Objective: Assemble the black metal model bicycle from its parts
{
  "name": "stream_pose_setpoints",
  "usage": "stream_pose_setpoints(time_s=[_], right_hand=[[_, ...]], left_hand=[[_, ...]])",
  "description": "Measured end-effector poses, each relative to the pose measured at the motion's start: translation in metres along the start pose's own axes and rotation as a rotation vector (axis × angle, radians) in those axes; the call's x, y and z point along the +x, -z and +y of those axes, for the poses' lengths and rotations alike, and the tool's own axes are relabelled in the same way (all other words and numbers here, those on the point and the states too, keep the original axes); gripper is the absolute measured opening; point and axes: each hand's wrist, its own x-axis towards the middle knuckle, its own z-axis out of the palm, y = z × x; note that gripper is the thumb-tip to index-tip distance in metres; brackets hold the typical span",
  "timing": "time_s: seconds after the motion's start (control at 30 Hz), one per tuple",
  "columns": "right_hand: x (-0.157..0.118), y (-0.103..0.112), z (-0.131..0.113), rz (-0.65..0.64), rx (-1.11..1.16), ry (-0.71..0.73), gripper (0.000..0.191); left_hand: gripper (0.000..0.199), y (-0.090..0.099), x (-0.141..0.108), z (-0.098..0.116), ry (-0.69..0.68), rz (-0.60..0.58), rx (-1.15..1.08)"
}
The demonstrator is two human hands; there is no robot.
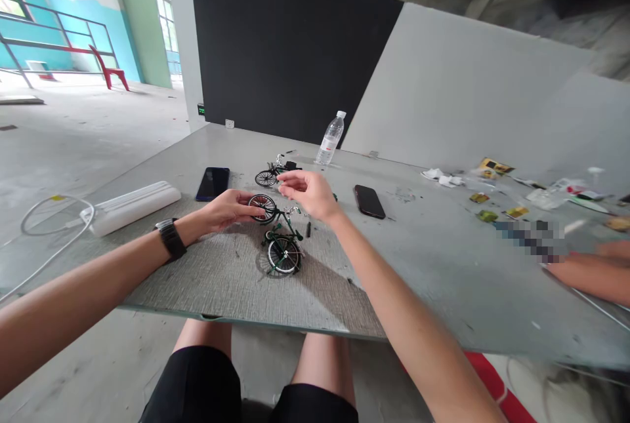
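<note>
A small green model bicycle stands on the grey textured mat, its spoked rear wheel nearest me. My left hand pinches the rim of its front wheel between thumb and fingers. Above and to the right of that wheel hovers my right hand, fingers bent and thumb near the fingertips; whether something tiny is between them cannot be made out. Behind it, partly covered by my right hand, is a second, dark model bicycle. A short dark piece lies right of the green bicycle.
A dark phone and a white box-shaped device with a cable lie left. Behind stands a water bottle. Another phone lies right. Further right are wrappers and another person's forearm.
</note>
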Motion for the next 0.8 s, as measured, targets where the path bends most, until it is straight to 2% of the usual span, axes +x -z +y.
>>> stream_pose_setpoints(time_s=[0.1,0.27,0.5,0.8], right_hand=[[-0.006,-0.012,-0.01,-0.047,-0.184,0.082,0.014],[-0.012,-0.024,-0.013,-0.145,-0.382,0.177,0.019],[-0.016,-0.025,-0.006,-0.155,-0.373,0.178,0.018],[-0.018,-0.027,-0.01,-0.153,-0.423,0.155,0.016]], left_hand=[[0.036,0.0,0.0,0.0,-0.014,-0.008,-0.011],[0.028,0.003,0.001,-0.001,-0.036,-0.033,0.019],[0.021,0.003,0.002,-0.001,-0.042,-0.039,0.061],[0.019,0.006,0.005,-0.007,-0.053,-0.058,-0.008]])
